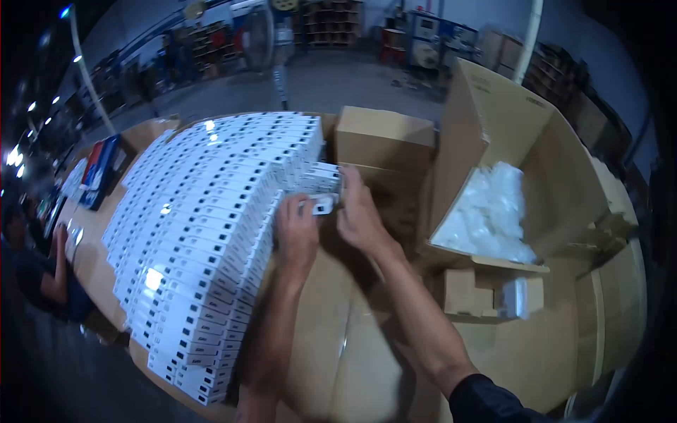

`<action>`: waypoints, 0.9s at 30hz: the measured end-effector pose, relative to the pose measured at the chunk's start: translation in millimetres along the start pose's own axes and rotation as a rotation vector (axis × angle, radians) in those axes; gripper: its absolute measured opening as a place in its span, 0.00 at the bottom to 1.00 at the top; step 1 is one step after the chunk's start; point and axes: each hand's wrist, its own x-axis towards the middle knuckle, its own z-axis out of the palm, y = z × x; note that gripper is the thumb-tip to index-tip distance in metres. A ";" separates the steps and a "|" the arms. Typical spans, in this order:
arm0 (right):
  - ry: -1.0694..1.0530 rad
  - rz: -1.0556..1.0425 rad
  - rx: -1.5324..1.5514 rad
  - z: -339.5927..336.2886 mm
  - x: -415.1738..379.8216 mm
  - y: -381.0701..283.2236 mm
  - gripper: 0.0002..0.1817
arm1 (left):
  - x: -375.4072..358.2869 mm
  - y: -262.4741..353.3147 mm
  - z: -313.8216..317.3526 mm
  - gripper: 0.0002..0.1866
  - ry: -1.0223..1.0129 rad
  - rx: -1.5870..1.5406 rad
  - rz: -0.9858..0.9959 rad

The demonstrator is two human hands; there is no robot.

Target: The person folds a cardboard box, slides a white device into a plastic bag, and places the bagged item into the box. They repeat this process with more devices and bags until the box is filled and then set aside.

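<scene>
My left hand [297, 229] is closed on a small white box [322, 204] with a dark square on its end, beside the right edge of a large block of stacked white boxes [204, 204]. My right hand [362, 215] has its fingers stretched upward and its thumb apart. Its fingertips are against or very near the right ends of a short stack of white boxes [323, 175]; contact is partly hidden. The held box lies between my two hands, just below that short stack.
An open cardboard carton [571, 190] with clear plastic bags [490, 211] stands at right. Before it is a small open carton [458, 290] with a white item. A closed carton [384, 137] sits at the back. A person [46, 271] is at far left beside the table [324, 352].
</scene>
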 end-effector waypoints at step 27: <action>0.423 0.322 0.049 -365.8 -128.8 -31.9 0.12 | 118.6 330.8 97.1 0.26 -0.654 -0.383 0.764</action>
